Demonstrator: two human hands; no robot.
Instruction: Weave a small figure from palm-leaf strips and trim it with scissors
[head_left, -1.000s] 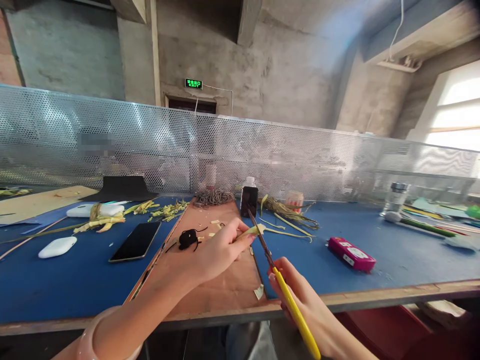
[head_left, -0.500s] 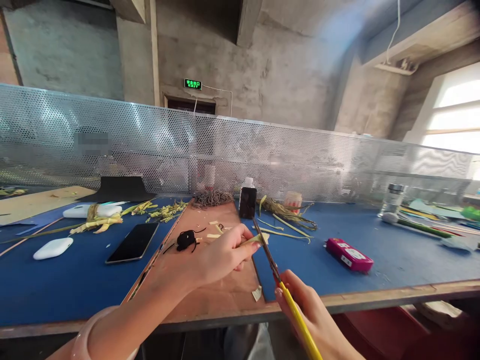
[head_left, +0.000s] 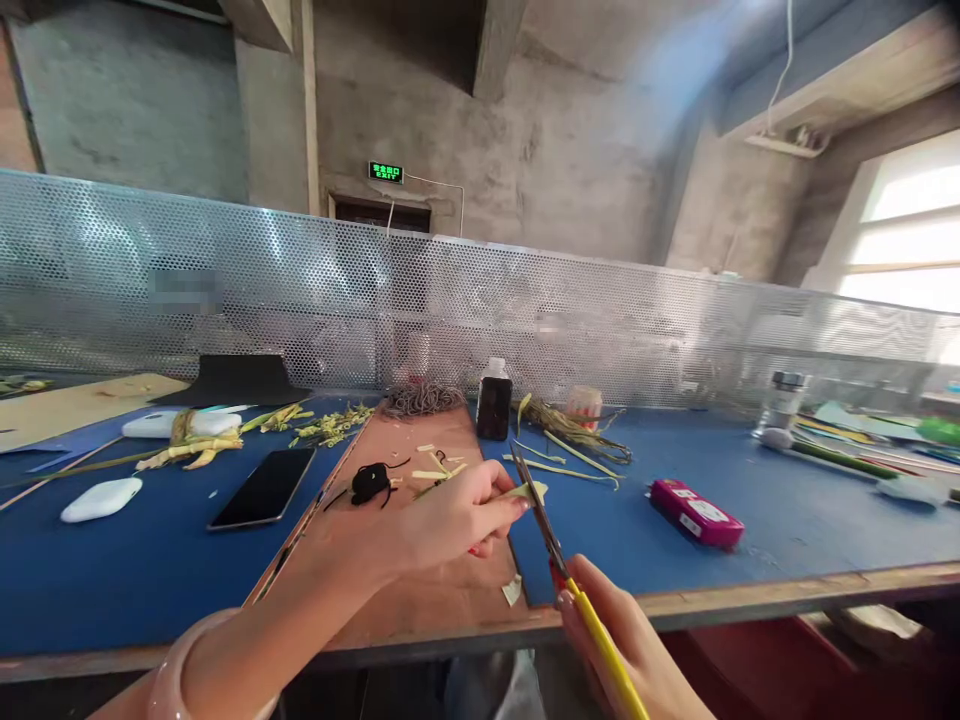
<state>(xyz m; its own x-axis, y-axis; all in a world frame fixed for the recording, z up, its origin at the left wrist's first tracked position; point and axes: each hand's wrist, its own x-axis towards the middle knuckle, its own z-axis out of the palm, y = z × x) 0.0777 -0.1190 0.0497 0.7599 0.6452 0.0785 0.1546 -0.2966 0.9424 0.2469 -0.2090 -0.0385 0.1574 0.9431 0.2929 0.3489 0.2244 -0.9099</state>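
Observation:
Over the brown board, my left hand pinches a pale green strip of plant husk between thumb and fingers. My right hand grips yellow-handled scissors, whose blades point up and away and lie across the strip just beyond my left fingertips. Several cut pale pieces lie on the board behind my left wrist, beside a bundle of black cord. A small pale scrap rests near the board's front edge.
A dark bottle, dried stalks and a tangle of grey twine stand before the perforated metal screen. To the left are a phone and a white case; at right lies a magenta pack.
The scissors and both hands have shifted slightly right and down. A bit of the strip now shows on the far side of the blades.

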